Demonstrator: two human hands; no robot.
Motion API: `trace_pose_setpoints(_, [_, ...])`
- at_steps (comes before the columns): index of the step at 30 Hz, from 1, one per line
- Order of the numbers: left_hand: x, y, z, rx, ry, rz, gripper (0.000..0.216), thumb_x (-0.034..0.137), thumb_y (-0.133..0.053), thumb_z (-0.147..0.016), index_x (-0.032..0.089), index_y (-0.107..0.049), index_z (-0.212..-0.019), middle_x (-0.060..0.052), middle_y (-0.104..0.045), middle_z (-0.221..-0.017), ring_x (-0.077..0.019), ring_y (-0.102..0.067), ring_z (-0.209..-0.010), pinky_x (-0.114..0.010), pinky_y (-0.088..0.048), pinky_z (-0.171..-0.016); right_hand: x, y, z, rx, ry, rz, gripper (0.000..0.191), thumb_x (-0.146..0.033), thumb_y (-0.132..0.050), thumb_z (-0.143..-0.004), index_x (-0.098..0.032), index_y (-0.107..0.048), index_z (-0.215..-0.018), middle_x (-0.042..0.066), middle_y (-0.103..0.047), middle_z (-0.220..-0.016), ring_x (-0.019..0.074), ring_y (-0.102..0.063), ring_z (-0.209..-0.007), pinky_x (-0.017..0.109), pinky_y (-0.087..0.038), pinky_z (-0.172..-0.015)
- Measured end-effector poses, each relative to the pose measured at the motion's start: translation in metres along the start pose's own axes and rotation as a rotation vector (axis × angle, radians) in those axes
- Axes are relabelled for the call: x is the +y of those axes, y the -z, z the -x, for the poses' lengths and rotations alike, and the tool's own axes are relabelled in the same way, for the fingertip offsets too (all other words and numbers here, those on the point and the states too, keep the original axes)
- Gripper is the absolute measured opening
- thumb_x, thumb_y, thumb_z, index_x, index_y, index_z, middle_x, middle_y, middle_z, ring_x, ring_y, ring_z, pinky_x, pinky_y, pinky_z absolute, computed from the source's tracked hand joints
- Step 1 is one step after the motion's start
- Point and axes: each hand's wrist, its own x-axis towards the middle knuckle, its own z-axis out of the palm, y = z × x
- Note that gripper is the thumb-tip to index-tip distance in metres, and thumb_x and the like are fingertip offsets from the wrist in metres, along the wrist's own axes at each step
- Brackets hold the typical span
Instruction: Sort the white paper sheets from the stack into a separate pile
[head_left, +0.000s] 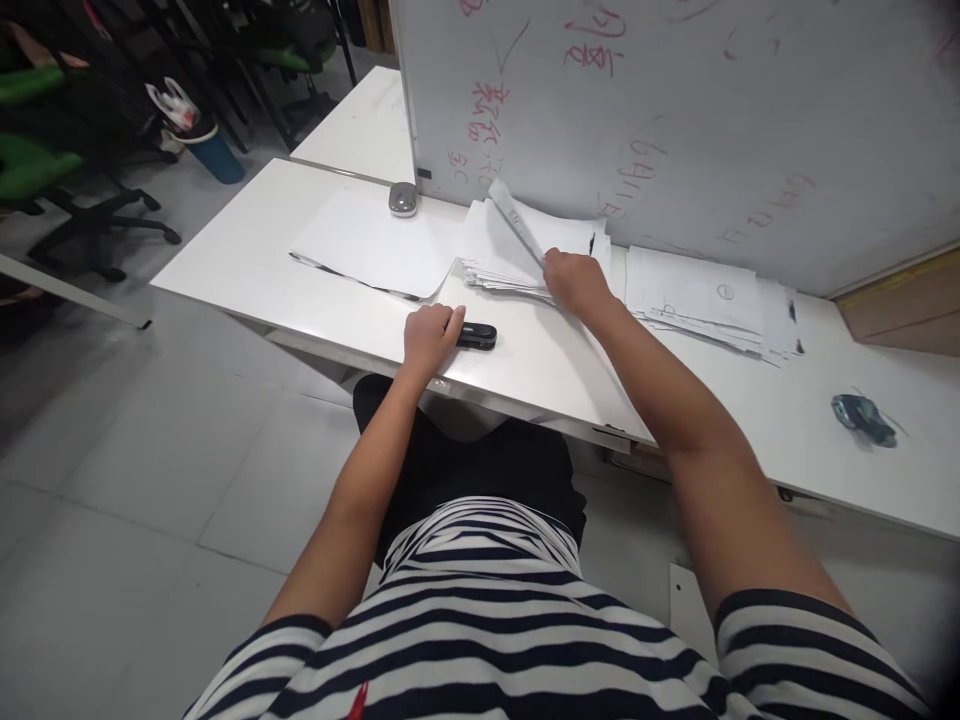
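My left hand (429, 336) rests near the front edge of the white table (247, 250), its fingers curled round the end of a black stapler (477, 336) that lies flat. My right hand (574, 280) reaches further back and pinches some sheets lifted up from the middle paper stack (495, 250). The raised sheets (517, 215) stand tilted above that stack.
A loose sheet pile (367, 245) lies to the left, another stack (712, 300) to the right. A small grey device (403, 198) sits by the whiteboard (675, 110). A dark object (862, 418) lies far right. Office chairs (45, 170) and a blue bin (214, 150) stand on the floor at left.
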Motion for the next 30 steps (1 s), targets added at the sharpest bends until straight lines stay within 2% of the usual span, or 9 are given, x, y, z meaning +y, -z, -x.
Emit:
trace_pose_setpoints(3, [0.001,0.005,0.002,0.17,0.073,0.0,0.04,0.046,-0.035,-0.097,0.019,-0.056,-0.075,-0.01,-0.063,-0.084,-0.0246,-0.055,-0.091,-0.039,-0.034,-0.083,-0.003,0.019,0.038,0.143,-0.04,-0.079,0.048,-0.029,-0.016,-0.098,-0.008,-0.058,-0.109,0.019,-0.066,-0.094,0.03,-0.061,-0.089,0.042,-0.046,-0.076])
trace_pose_setpoints(6, [0.019,0.01,0.021,0.234,-0.022,0.197,0.042,0.054,-0.036,-0.094,0.02,-0.06,-0.095,-0.012,-0.065,-0.106,-0.0259,-0.053,-0.109,-0.042,-0.032,-0.098,-0.012,0.031,0.104,0.232,-0.052,-0.225,0.049,-0.037,-0.019,-0.098,-0.015,-0.06,-0.11,0.016,-0.067,-0.095,0.0293,-0.061,-0.097,0.044,-0.047,-0.086])
trace_pose_setpoints(8, [0.042,0.011,0.045,0.136,-0.094,0.444,0.05,0.062,-0.033,-0.092,0.022,-0.059,-0.107,-0.012,-0.063,-0.115,-0.025,-0.053,-0.115,-0.042,-0.034,-0.101,-0.024,0.03,0.153,0.221,-0.062,-0.318,0.044,-0.039,-0.025,-0.097,-0.02,-0.061,-0.115,0.014,-0.068,-0.102,0.0294,-0.061,-0.104,0.047,-0.047,-0.093])
trace_pose_setpoints(12, [0.077,0.015,0.093,-0.167,0.065,0.953,0.074,0.074,-0.008,-0.086,0.031,-0.036,-0.138,-0.013,-0.052,-0.138,-0.0236,-0.057,-0.118,-0.039,-0.048,-0.087,-0.057,0.016,0.221,0.132,-0.009,-0.438,0.037,-0.034,-0.035,-0.095,-0.027,-0.06,-0.121,0.007,-0.059,-0.131,0.027,-0.051,-0.126,0.048,-0.039,-0.108])
trace_pose_setpoints(15, [0.073,0.026,0.105,-0.287,0.226,1.028,0.076,0.075,-0.008,-0.084,0.03,-0.043,-0.134,-0.013,-0.061,-0.126,-0.0251,-0.061,-0.111,-0.04,-0.052,-0.081,-0.073,0.001,0.24,0.043,0.025,-0.452,0.038,-0.034,-0.041,-0.094,-0.027,-0.055,-0.129,0.007,-0.047,-0.144,0.029,-0.038,-0.137,0.055,-0.027,-0.114])
trace_pose_setpoints(20, [0.039,0.038,0.102,-0.37,0.411,0.945,0.054,0.062,-0.042,-0.089,0.019,-0.062,-0.115,-0.009,-0.071,-0.089,-0.0226,-0.068,-0.085,-0.036,-0.056,-0.072,-0.078,-0.02,0.259,0.072,-0.044,-0.52,0.047,-0.044,-0.049,-0.091,-0.032,-0.046,-0.137,0.007,-0.04,-0.149,0.0309,-0.033,-0.14,0.062,-0.017,-0.115])
trace_pose_setpoints(23, [0.033,0.037,0.109,-0.426,0.461,0.863,0.039,0.051,-0.059,-0.084,0.018,-0.067,-0.105,-0.005,-0.072,-0.084,-0.0201,-0.067,-0.076,-0.033,-0.055,-0.068,-0.077,-0.031,0.273,0.304,-0.271,-0.632,0.045,-0.04,-0.049,-0.091,-0.037,-0.045,-0.136,0.007,-0.044,-0.146,0.0293,-0.037,-0.138,0.062,-0.025,-0.113])
trace_pose_setpoints(26, [0.039,0.036,0.119,-0.451,0.406,0.825,0.036,0.047,-0.058,-0.085,0.018,-0.068,-0.105,-0.005,-0.072,-0.093,-0.0211,-0.066,-0.084,-0.033,-0.054,-0.073,-0.078,-0.04,0.287,0.504,-0.585,-0.834,0.047,-0.039,-0.049,-0.09,-0.037,-0.041,-0.137,0.01,-0.044,-0.143,0.0292,-0.042,-0.134,0.058,-0.04,-0.105])
trace_pose_setpoints(30, [0.051,0.04,0.122,-0.465,0.248,0.749,0.033,0.046,-0.055,-0.088,0.02,-0.068,-0.103,-0.004,-0.071,-0.091,-0.0198,-0.064,-0.083,-0.031,-0.052,-0.073,-0.075,-0.043,0.295,0.488,-0.767,-1.184,0.057,-0.043,-0.056,-0.085,-0.039,-0.034,-0.138,0.01,-0.038,-0.146,0.0281,-0.053,-0.124,0.049,-0.054,-0.089])
